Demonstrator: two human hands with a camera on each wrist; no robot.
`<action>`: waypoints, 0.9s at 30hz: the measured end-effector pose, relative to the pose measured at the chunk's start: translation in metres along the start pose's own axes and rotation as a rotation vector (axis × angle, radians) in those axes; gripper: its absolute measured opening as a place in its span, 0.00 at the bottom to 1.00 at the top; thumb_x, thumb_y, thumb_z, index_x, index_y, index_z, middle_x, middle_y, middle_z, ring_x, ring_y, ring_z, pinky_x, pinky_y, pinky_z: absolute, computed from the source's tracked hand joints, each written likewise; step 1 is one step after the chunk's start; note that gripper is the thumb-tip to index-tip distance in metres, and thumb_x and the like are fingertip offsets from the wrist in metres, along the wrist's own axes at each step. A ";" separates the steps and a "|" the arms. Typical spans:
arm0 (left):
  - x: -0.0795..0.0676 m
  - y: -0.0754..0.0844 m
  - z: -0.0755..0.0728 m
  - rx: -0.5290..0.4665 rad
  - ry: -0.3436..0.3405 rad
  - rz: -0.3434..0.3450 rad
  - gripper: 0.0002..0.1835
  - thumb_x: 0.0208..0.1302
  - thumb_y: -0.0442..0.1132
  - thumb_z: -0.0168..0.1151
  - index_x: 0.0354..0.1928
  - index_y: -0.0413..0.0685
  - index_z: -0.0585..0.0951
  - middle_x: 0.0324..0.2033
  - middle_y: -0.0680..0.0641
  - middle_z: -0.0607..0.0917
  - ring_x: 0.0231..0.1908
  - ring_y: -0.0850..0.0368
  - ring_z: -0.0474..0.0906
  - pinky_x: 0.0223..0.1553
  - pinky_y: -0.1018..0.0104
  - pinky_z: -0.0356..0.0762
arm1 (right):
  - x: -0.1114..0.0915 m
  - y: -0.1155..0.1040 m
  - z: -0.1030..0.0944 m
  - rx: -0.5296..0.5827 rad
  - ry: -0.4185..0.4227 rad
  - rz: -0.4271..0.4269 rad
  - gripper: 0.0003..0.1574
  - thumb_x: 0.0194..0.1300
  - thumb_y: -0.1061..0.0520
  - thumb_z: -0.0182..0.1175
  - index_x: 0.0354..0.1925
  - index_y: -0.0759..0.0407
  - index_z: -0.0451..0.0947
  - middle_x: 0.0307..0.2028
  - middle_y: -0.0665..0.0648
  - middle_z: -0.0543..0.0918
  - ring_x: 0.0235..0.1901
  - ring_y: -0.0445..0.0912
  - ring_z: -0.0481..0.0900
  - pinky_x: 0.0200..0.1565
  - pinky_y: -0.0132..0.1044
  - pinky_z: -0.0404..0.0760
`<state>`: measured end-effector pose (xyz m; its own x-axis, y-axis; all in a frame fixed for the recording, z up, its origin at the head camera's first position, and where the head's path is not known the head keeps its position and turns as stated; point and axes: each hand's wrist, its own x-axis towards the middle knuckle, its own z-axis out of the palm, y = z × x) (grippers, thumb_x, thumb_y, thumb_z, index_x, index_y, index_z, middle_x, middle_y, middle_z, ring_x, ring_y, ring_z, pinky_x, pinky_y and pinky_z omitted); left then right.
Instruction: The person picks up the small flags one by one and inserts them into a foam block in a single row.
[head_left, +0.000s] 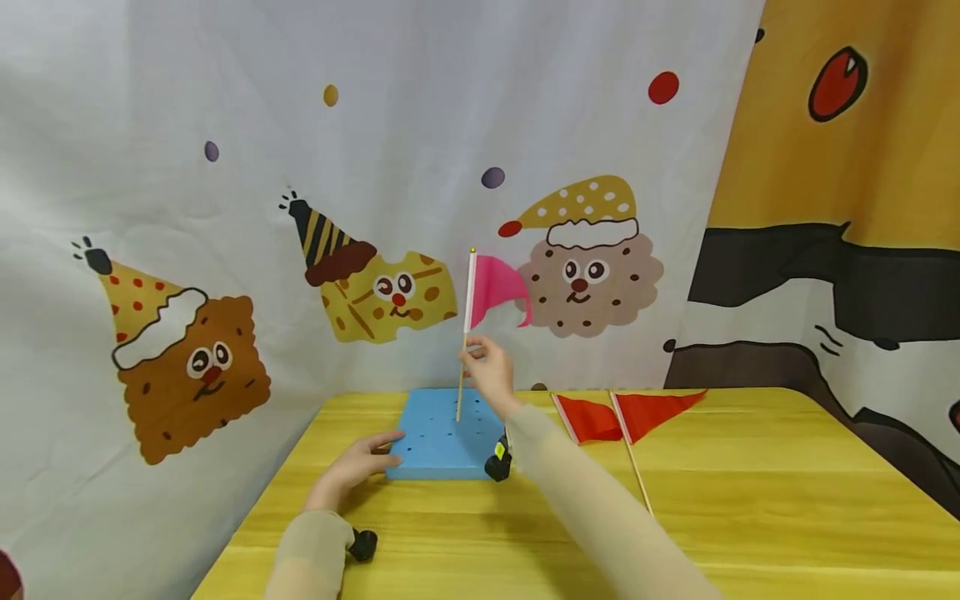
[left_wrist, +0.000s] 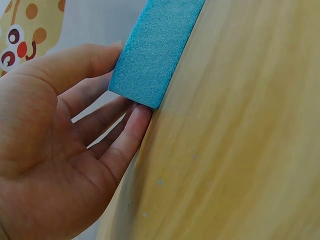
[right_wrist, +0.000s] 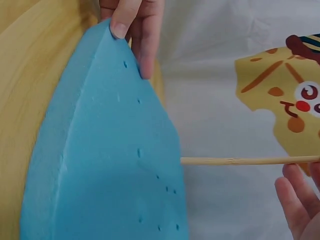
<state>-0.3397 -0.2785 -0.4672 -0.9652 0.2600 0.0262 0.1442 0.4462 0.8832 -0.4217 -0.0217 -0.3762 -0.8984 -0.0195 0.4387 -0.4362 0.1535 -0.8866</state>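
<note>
A blue foam block (head_left: pixel 435 454) with several small holes in its top lies flat on the table. My left hand (head_left: pixel 356 465) holds it by the near left corner, thumb (right_wrist: pixel 119 30) at the top edge and the other fingers along the side. Over the block, my right hand (head_left: pixel 491 373) pinches the thin wooden stick (right_wrist: pixel 225 161) of a pink flag (head_left: pixel 497 287), below its white sleeve. The flag stands nearly upright, its cloth hanging to the right. In the head view the stick's lower end overlaps the block's top, among the holes.
Two red flags, one swallow-tailed flag (head_left: pixel 588 418) and one pointed flag (head_left: pixel 652 413), lie on the wood-grain table (head_left: pixel 750 500) right of the block. A cartoon-printed curtain (head_left: pixel 420 167) hangs behind the table. Black wrist cameras (head_left: pixel 363 546) sit on both wrists.
</note>
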 end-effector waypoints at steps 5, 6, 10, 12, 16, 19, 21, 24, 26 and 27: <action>-0.001 0.001 0.000 0.005 -0.005 0.014 0.30 0.68 0.40 0.61 0.70 0.43 0.67 0.67 0.33 0.65 0.66 0.33 0.60 0.58 0.42 0.69 | 0.000 0.006 0.009 0.007 0.021 0.029 0.14 0.65 0.56 0.65 0.48 0.59 0.82 0.34 0.58 0.82 0.31 0.59 0.84 0.32 0.50 0.84; -0.001 0.001 0.001 0.009 -0.006 0.014 0.30 0.68 0.40 0.61 0.70 0.42 0.67 0.67 0.33 0.65 0.66 0.33 0.60 0.57 0.43 0.69 | 0.000 0.007 0.010 0.009 0.022 0.042 0.14 0.65 0.55 0.65 0.48 0.58 0.82 0.34 0.57 0.82 0.31 0.57 0.84 0.31 0.47 0.84; 0.000 0.001 0.001 0.005 -0.004 0.016 0.30 0.68 0.39 0.61 0.70 0.42 0.68 0.67 0.32 0.65 0.65 0.32 0.60 0.57 0.43 0.70 | 0.000 0.012 0.016 0.016 0.030 0.075 0.16 0.65 0.55 0.66 0.49 0.58 0.82 0.34 0.56 0.82 0.30 0.54 0.84 0.28 0.38 0.83; 0.000 0.002 0.001 0.004 0.000 0.014 0.30 0.68 0.39 0.62 0.69 0.42 0.68 0.67 0.32 0.65 0.65 0.32 0.61 0.56 0.44 0.71 | 0.001 0.015 0.018 0.032 0.034 0.080 0.16 0.65 0.56 0.65 0.50 0.60 0.82 0.34 0.57 0.82 0.30 0.56 0.84 0.28 0.37 0.83; 0.000 0.004 0.002 0.010 0.000 0.011 0.30 0.68 0.40 0.62 0.69 0.43 0.68 0.67 0.32 0.65 0.66 0.33 0.60 0.57 0.44 0.70 | 0.004 0.018 0.023 0.046 0.049 0.084 0.16 0.65 0.57 0.64 0.51 0.61 0.81 0.35 0.57 0.82 0.30 0.56 0.84 0.28 0.38 0.83; 0.000 0.004 0.002 0.010 -0.002 0.011 0.30 0.68 0.40 0.62 0.70 0.43 0.68 0.67 0.33 0.65 0.66 0.33 0.60 0.57 0.43 0.70 | 0.006 0.020 0.026 0.049 0.056 0.088 0.16 0.65 0.56 0.64 0.50 0.61 0.81 0.35 0.57 0.82 0.28 0.52 0.84 0.28 0.38 0.83; 0.000 0.004 0.002 0.010 0.000 0.014 0.30 0.68 0.40 0.62 0.69 0.43 0.68 0.67 0.33 0.65 0.66 0.33 0.60 0.57 0.44 0.70 | 0.007 0.021 0.029 0.053 0.059 0.088 0.14 0.66 0.57 0.64 0.49 0.59 0.81 0.35 0.57 0.82 0.27 0.51 0.84 0.28 0.39 0.83; 0.001 0.003 0.002 -0.001 0.002 0.013 0.30 0.67 0.40 0.62 0.69 0.43 0.68 0.67 0.34 0.65 0.66 0.33 0.60 0.57 0.44 0.70 | 0.007 0.024 0.032 0.048 0.064 0.086 0.14 0.65 0.57 0.64 0.49 0.59 0.81 0.35 0.57 0.83 0.27 0.49 0.85 0.28 0.38 0.84; 0.001 0.002 0.002 -0.006 0.007 0.015 0.30 0.67 0.39 0.62 0.69 0.42 0.68 0.67 0.34 0.65 0.66 0.33 0.60 0.57 0.45 0.71 | 0.007 0.026 0.035 0.049 0.063 0.083 0.14 0.66 0.57 0.64 0.49 0.60 0.81 0.35 0.58 0.83 0.27 0.49 0.85 0.29 0.38 0.84; 0.001 0.002 0.002 -0.008 0.010 0.017 0.29 0.67 0.39 0.62 0.69 0.42 0.68 0.67 0.33 0.65 0.66 0.33 0.60 0.57 0.44 0.71 | 0.007 0.026 0.036 0.047 0.062 0.083 0.15 0.65 0.57 0.64 0.50 0.60 0.81 0.35 0.58 0.83 0.27 0.49 0.85 0.29 0.38 0.84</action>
<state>-0.3398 -0.2762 -0.4662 -0.9648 0.2590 0.0454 0.1584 0.4347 0.8865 -0.4415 -0.0537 -0.4013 -0.9273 0.0529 0.3705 -0.3637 0.1054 -0.9255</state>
